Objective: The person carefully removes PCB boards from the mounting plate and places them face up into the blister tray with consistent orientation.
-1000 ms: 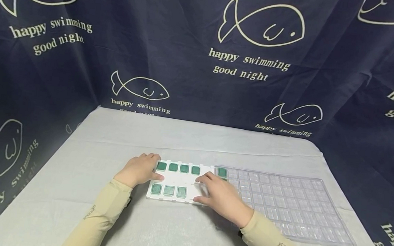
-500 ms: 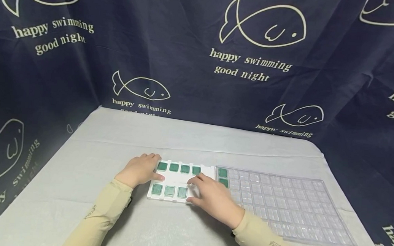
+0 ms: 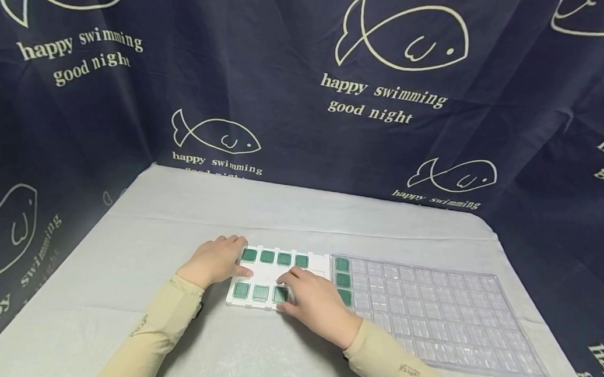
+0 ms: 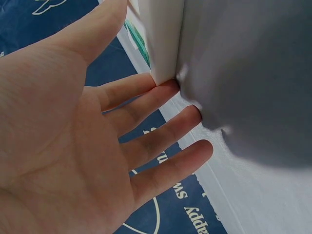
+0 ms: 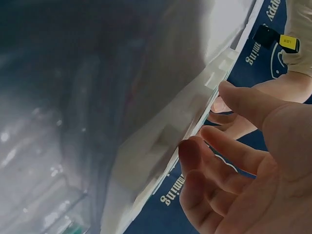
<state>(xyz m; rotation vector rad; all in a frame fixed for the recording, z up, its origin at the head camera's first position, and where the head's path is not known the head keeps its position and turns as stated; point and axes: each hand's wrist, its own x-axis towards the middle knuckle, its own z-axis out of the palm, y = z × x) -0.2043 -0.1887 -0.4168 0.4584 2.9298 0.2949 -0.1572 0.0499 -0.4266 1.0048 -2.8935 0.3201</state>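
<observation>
A white tray (image 3: 264, 277) lies on the grey tablecloth, with a back row of green square chips (image 3: 275, 258) and a front row of three chips (image 3: 250, 291). My left hand (image 3: 231, 260) rests with straight fingers against the tray's left edge; the left wrist view shows the fingertips (image 4: 168, 90) touching the white tray (image 4: 163, 39). My right hand (image 3: 294, 293) lies over the tray's right part, its loosely curled fingers and thumb on either side of the rightmost front chip (image 3: 280, 294). In the right wrist view the right hand (image 5: 234, 156) is spread beside the white tray (image 5: 161, 141).
A clear plastic tray (image 3: 440, 315) with many small pockets lies right of the white one; three green chips (image 3: 343, 279) sit in its left column. Dark blue fish-print cloth walls the table at the back and sides. The table's front edge is near my forearms.
My right hand has slid left from the clear tray's edge across the white tray to the front row, uncovering more green chips in the clear tray. The left hand has stayed put.
</observation>
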